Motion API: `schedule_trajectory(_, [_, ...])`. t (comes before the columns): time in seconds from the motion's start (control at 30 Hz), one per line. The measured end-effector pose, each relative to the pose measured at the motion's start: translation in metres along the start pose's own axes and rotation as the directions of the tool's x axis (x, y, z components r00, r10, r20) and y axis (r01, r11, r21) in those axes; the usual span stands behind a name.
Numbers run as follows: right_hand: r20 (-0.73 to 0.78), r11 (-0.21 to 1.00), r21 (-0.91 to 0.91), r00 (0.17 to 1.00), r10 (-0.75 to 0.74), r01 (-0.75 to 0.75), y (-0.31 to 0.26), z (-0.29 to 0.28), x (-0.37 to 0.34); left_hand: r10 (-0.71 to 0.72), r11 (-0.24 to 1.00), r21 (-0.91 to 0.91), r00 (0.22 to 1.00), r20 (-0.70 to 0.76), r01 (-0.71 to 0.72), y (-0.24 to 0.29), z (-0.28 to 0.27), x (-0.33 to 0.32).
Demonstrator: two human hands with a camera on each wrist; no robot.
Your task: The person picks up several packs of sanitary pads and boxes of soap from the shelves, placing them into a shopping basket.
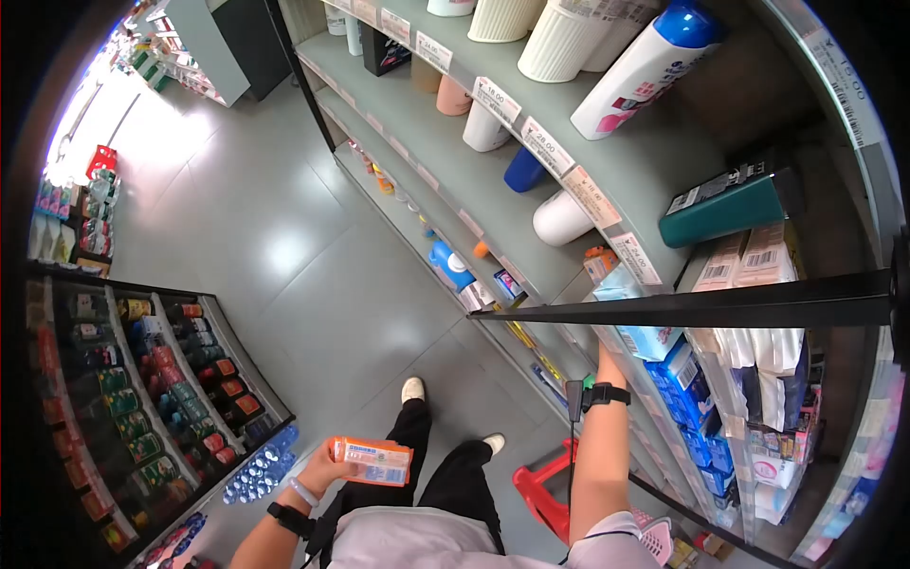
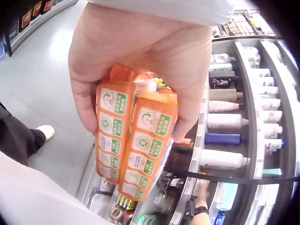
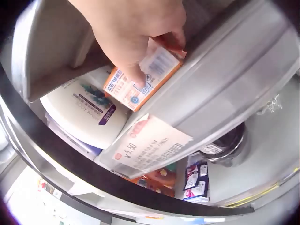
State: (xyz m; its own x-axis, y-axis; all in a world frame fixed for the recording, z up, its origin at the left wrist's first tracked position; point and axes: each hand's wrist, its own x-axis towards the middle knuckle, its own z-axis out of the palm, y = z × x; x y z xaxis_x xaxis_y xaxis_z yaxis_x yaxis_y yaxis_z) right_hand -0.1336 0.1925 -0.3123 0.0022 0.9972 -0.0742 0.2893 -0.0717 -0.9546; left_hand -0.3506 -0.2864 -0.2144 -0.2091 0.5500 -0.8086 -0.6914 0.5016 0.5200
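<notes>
Orange boxes (image 2: 146,143) in left fingers (image 2: 191,108)

Two hands (image 1: 322,468); three gripped orange boxes (image 2: 149,143); two pale shoes (image 1: 413,389); one teal box (image 1: 725,220).

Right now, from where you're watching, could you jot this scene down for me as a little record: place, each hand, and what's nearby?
Place: shop aisle with grey tiled floor
Left hand: holds two orange boxes side by side
Right hand: grips an orange-and-white box at a shelf
Next to that box: white body wash bottle
Price tag: on the shelf front, reads ¥5.50
Higher shelf: blue-capped white bottle, dark green box
On the floor: the person's light shoes
</notes>
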Motion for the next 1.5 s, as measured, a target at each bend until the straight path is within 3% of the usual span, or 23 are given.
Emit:
schedule_trajectory(0.1, [-0.069, 0.967, 0.239, 0.992, 0.103, -0.084, 0.001, -0.001, -0.003, 0.002, 0.998, 0.058, 0.999, 0.048, -0.005, -0.012, -0.007, 0.021])
schedule_trajectory(0.23, [-0.137, 0.821, 0.555, 0.959, 0.246, -0.131, 0.003, -0.004, -0.016, 0.013, 0.991, 0.135, 0.998, 0.058, -0.021, 0.014, 0.013, 0.021])
schedule_trajectory(0.27, [-0.024, 0.703, 0.621, 0.888, 0.46, -0.347, -0.012, -0.013, -0.023, 0.012, 0.989, 0.149, 0.997, 0.07, -0.023, 0.017, 0.015, 0.022])
schedule_trajectory(0.3, [-0.041, 0.701, 0.63, 0.887, 0.46, -0.335, -0.024, -0.018, -0.035, 0.005, 0.988, 0.15, 0.997, 0.081, -0.017, 0.02, 0.017, 0.022])
schedule_trajectory(0.37, [0.122, 0.82, 0.421, 0.92, 0.374, -0.389, -0.037, -0.024, -0.059, 0.001, 0.986, 0.165, 0.994, 0.108, -0.019, 0.023, 0.019, 0.026])
schedule_trajectory(0.43, [0.098, 0.845, 0.418, 0.941, 0.324, -0.335, -0.054, -0.036, -0.081, 0.01, 0.983, 0.182, 0.987, 0.16, -0.04, 0.015, 0.015, 0.035])
schedule_trajectory(0.5, [0.172, 0.861, 0.387, 0.943, 0.284, -0.33, -0.072, -0.053, -0.098, 0.002, 0.978, 0.204, 0.98, 0.198, -0.043, 0.019, 0.021, 0.04])
schedule_trajectory(0.63, [0.22, 0.882, 0.233, 0.905, 0.363, -0.411, -0.071, -0.099, -0.132, 0.012, 0.958, 0.273, 0.966, 0.256, -0.084, 0.036, 0.058, 0.038])
schedule_trajectory(0.7, [0.179, 0.884, 0.24, 0.913, 0.366, -0.401, -0.069, -0.123, -0.157, -0.005, 0.948, 0.305, 0.955, 0.298, -0.09, 0.038, 0.079, 0.044])
schedule_trajectory(0.8, [0.273, 0.873, 0.148, 0.868, 0.415, -0.465, -0.058, -0.169, -0.193, -0.038, 0.931, 0.35, 0.93, 0.365, -0.099, 0.037, 0.117, 0.051])
schedule_trajectory(0.83, [0.262, 0.858, 0.104, 0.846, 0.464, -0.503, -0.058, -0.185, -0.207, -0.026, 0.934, 0.339, 0.929, 0.369, -0.109, 0.038, 0.135, 0.049])
schedule_trajectory(0.93, [0.218, 0.845, 0.204, 0.864, 0.454, -0.495, -0.045, -0.244, -0.249, -0.13, 0.927, 0.37, 0.881, 0.455, -0.054, 0.024, 0.186, 0.036])
schedule_trajectory(1.1, [0.048, 0.889, 0.227, 0.917, 0.397, -0.397, -0.033, -0.35, -0.286, -0.168, 0.885, 0.456, 0.847, 0.505, -0.097, -0.007, 0.247, 0.064])
schedule_trajectory(1.13, [0.049, 0.859, 0.254, 0.893, 0.448, -0.445, -0.069, -0.414, -0.321, -0.2, 0.882, 0.469, 0.875, 0.44, -0.034, -0.023, 0.265, -0.01])
schedule_trajectory(1.23, [-0.13, 0.831, 0.317, 0.847, 0.515, -0.456, -0.046, -0.49, -0.336, -0.272, 0.809, 0.584, 0.843, 0.464, -0.061, -0.04, 0.312, -0.006])
schedule_trajectory(1.3, [-0.282, 0.832, 0.426, 0.822, 0.494, -0.354, -0.019, -0.543, -0.345, -0.288, 0.794, 0.602, 0.818, 0.498, -0.087, -0.058, 0.349, 0.001])
schedule_trajectory(1.37, [-0.36, 0.787, 0.44, 0.718, 0.595, -0.432, 0.002, -0.597, -0.365, -0.328, 0.771, 0.626, 0.774, 0.542, -0.111, -0.071, 0.372, -0.015])
schedule_trajectory(1.4, [-0.362, 0.784, 0.45, 0.715, 0.598, -0.428, 0.027, -0.617, -0.368, -0.328, 0.765, 0.632, 0.77, 0.547, -0.124, -0.084, 0.383, -0.008])
schedule_trajectory(1.47, [-0.397, 0.801, 0.24, 0.697, 0.597, -0.549, 0.067, -0.646, -0.37, -0.334, 0.759, 0.64, 0.775, 0.537, -0.116, -0.103, 0.403, -0.006])
schedule_trajectory(1.5, [-0.396, 0.8, 0.249, 0.696, 0.599, -0.546, 0.083, -0.654, -0.367, -0.336, 0.762, 0.638, 0.776, 0.533, -0.109, -0.112, 0.412, -0.004])
